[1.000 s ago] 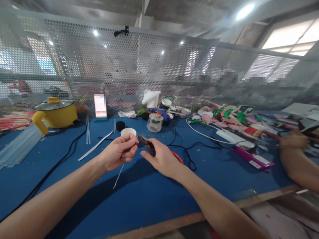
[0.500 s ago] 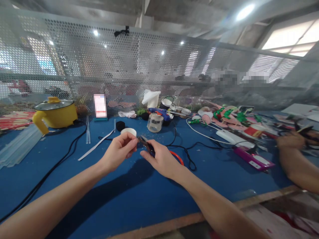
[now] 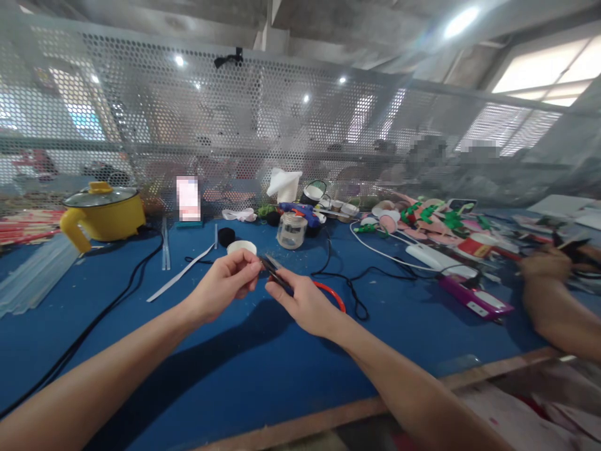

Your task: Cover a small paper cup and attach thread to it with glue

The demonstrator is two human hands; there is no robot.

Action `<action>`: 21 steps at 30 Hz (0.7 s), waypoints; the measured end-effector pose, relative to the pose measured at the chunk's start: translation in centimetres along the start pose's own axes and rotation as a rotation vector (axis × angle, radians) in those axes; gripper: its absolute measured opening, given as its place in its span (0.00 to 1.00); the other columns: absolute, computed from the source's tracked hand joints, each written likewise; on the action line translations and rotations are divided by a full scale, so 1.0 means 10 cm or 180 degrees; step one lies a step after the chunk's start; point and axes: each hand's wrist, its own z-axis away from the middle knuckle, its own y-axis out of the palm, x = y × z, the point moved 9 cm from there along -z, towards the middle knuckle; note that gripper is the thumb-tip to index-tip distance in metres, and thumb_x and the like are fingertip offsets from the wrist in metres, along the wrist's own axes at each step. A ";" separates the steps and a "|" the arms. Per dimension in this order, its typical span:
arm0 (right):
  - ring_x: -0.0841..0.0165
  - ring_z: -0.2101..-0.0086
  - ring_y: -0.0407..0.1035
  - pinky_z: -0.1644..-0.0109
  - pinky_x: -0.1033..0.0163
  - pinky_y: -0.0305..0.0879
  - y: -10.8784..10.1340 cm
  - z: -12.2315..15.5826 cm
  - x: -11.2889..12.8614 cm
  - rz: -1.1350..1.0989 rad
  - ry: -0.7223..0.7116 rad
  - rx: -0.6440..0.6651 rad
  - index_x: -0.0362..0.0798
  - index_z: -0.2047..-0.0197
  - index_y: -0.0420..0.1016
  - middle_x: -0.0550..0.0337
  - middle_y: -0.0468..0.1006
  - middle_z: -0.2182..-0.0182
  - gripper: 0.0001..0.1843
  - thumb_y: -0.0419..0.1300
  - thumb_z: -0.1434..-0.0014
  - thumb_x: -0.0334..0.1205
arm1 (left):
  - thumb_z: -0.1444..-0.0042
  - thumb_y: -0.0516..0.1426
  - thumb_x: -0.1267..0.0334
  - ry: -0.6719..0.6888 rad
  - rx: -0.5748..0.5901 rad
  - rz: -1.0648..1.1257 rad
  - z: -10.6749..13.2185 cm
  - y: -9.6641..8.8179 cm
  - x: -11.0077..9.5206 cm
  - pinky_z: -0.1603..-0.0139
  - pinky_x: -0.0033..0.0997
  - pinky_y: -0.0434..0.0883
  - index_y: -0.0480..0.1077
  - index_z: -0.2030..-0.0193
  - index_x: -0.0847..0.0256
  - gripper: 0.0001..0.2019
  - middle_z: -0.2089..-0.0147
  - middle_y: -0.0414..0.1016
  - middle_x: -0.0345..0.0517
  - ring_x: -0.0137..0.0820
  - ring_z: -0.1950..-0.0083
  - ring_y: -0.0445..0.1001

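Dark metal tool (image 3: 278,277), just one, is sitting in the right hand (image 3: 307,304) above the blue worktop (image 3: 225,382), its long axis slanting and its narrow tip pointing away and leftward, to the fingertips of the left hand (image 3: 228,279). The right hand is wrapping around the tool; the left is pinching thumb against fingers, anything between them being too small to tell. One smooth red loop (image 3: 337,293) is curving out behind the right hand. Just beyond the left, one round white cup (image 3: 241,246) is standing partly hidden, near one fuzzy black ball (image 3: 226,237), one clear, rounded jar (image 3: 292,232) and one flat white strip (image 3: 181,275).
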 end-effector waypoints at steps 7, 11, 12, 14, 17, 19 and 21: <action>0.73 0.77 0.58 0.72 0.66 0.56 0.04 0.01 -0.02 -0.0180 0.0115 0.0173 0.44 0.69 0.63 0.63 0.63 0.79 0.18 0.45 0.42 0.50 | 0.51 0.56 0.58 -0.0001 0.0008 0.0047 0.00 0.00 0.00 0.83 0.19 0.48 0.61 0.73 0.63 0.11 0.83 0.60 0.33 0.17 0.83 0.51; 0.72 0.75 0.60 0.71 0.66 0.57 0.04 0.01 -0.01 -0.0178 0.0115 0.0177 0.44 0.68 0.63 0.62 0.65 0.77 0.18 0.45 0.42 0.50 | 0.50 0.55 0.58 0.0008 -0.0009 0.0032 0.00 0.00 0.00 0.83 0.19 0.48 0.60 0.73 0.63 0.10 0.83 0.60 0.33 0.17 0.84 0.51; 0.72 0.74 0.61 0.69 0.65 0.58 0.02 0.00 -0.01 -0.0133 0.0089 0.0125 0.44 0.67 0.64 0.61 0.67 0.76 0.17 0.45 0.42 0.50 | 0.50 0.55 0.58 0.0025 -0.0040 0.0004 0.00 -0.02 0.00 0.83 0.19 0.48 0.61 0.73 0.63 0.10 0.83 0.60 0.33 0.17 0.84 0.51; 0.70 0.71 0.63 0.67 0.64 0.59 -0.02 0.00 0.00 0.0015 0.0025 -0.0039 0.44 0.63 0.64 0.58 0.69 0.71 0.17 0.47 0.43 0.50 | 0.49 0.55 0.59 0.0128 -0.0160 -0.0107 0.00 -0.06 -0.02 0.83 0.19 0.50 0.61 0.73 0.63 0.09 0.82 0.61 0.33 0.17 0.83 0.52; 0.68 0.68 0.64 0.65 0.63 0.59 -0.06 0.00 0.01 0.0274 -0.0041 -0.0243 0.43 0.61 0.63 0.55 0.70 0.68 0.17 0.49 0.44 0.49 | 0.49 0.54 0.60 0.0407 -0.0367 -0.0364 0.01 -0.12 -0.09 0.82 0.20 0.53 0.63 0.72 0.63 0.08 0.81 0.63 0.35 0.18 0.82 0.55; 0.67 0.68 0.64 0.66 0.62 0.59 -0.07 0.00 0.01 0.0393 -0.0073 -0.0322 0.43 0.61 0.63 0.53 0.70 0.68 0.16 0.50 0.45 0.49 | 0.49 0.54 0.62 0.0560 -0.0467 -0.0545 0.02 -0.14 -0.13 0.80 0.20 0.55 0.64 0.72 0.62 0.06 0.80 0.64 0.36 0.19 0.81 0.56; 0.67 0.69 0.64 0.66 0.62 0.60 -0.08 0.00 0.01 0.0498 -0.0101 -0.0398 0.43 0.61 0.63 0.53 0.70 0.68 0.17 0.51 0.45 0.48 | 0.49 0.54 0.65 0.0667 -0.0543 -0.0706 0.04 -0.14 -0.18 0.79 0.20 0.57 0.64 0.72 0.62 0.04 0.79 0.64 0.36 0.20 0.79 0.59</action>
